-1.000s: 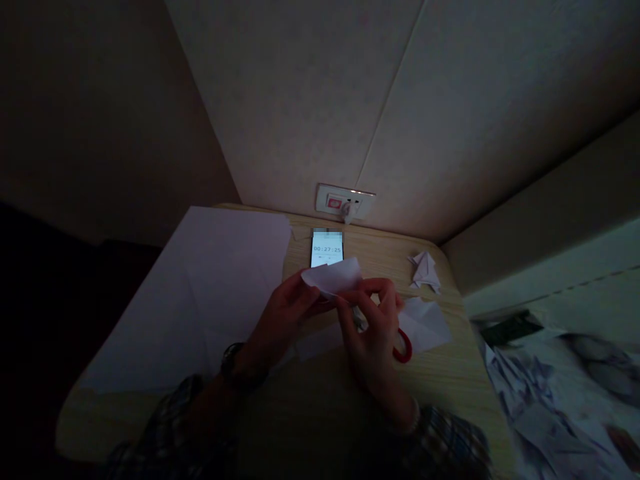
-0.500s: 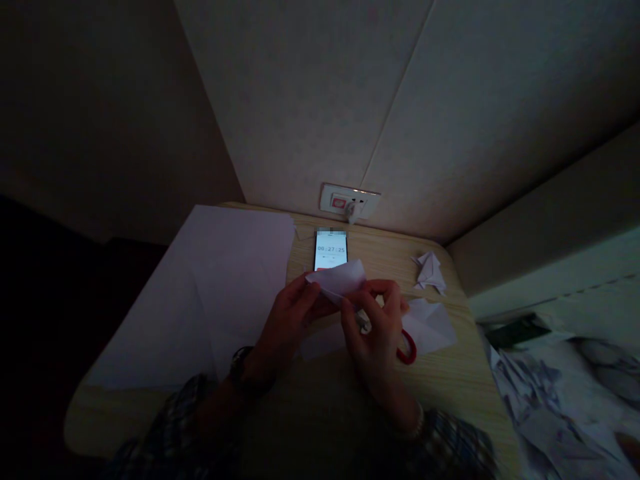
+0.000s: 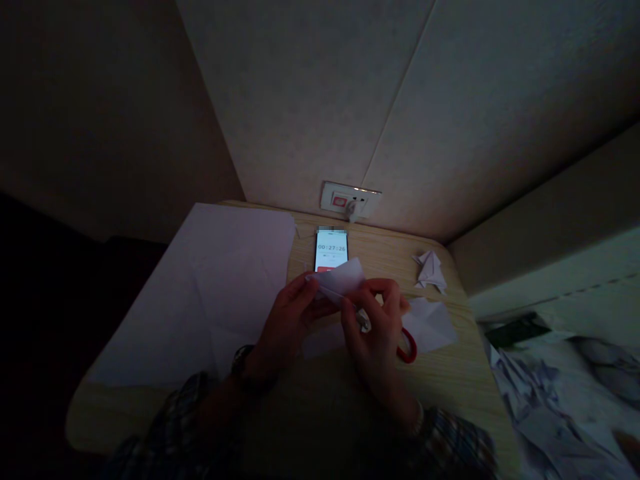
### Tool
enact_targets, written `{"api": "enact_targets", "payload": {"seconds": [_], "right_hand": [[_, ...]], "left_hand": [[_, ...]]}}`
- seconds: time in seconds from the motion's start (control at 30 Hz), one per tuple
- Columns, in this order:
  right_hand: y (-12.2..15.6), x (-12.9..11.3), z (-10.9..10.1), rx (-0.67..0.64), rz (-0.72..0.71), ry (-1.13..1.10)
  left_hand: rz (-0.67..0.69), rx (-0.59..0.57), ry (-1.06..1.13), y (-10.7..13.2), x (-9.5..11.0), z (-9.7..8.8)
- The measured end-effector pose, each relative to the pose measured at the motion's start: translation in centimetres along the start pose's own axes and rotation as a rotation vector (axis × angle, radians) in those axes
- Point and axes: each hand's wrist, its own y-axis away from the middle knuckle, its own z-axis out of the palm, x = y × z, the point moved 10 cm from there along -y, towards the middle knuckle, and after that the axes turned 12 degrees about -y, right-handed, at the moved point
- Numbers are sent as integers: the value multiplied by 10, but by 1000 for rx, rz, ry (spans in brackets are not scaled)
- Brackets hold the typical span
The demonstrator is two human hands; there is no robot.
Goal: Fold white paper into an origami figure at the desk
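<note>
A small folded piece of white paper (image 3: 341, 278) is held up between my two hands, above the middle of the table. My left hand (image 3: 293, 309) pinches its left corner between thumb and fingers. On its lower right edge, the thumb and index finger of my right hand (image 3: 375, 320) close together. Under and beside my right hand lies a pair of scissors with a red handle (image 3: 409, 347), mostly hidden by the hand. Just behind the paper a phone (image 3: 331, 247) shows a running timer, its lower part covered.
Large white sheets (image 3: 235, 240) cover the table's left side. A folded paper figure (image 3: 431, 272) sits at the back right, with a loose paper piece (image 3: 434, 325) in front. A wall socket (image 3: 350, 200) holds a plug. Many paper scraps (image 3: 543, 407) lie beyond the table's right edge.
Both hands keep their hold on the folded paper, which has tilted slightly. The phone's timer has gone up by one second.
</note>
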Motion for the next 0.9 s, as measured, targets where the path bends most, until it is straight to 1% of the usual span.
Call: {"api": "enact_targets", "payload": {"seconds": [0.13, 0.33, 0.73, 0.9], "right_hand": [[0, 2, 0, 5, 16, -8], [2, 5, 0, 24, 35, -19], [2, 14, -3, 84, 94, -53], [3, 14, -3, 92, 104, -61]], "left_hand": [[-4, -5, -2, 0, -1, 0], [5, 24, -1, 0, -1, -5], [6, 36, -50, 1, 2, -3], [-11, 55, -103, 0, 2, -4]]}}
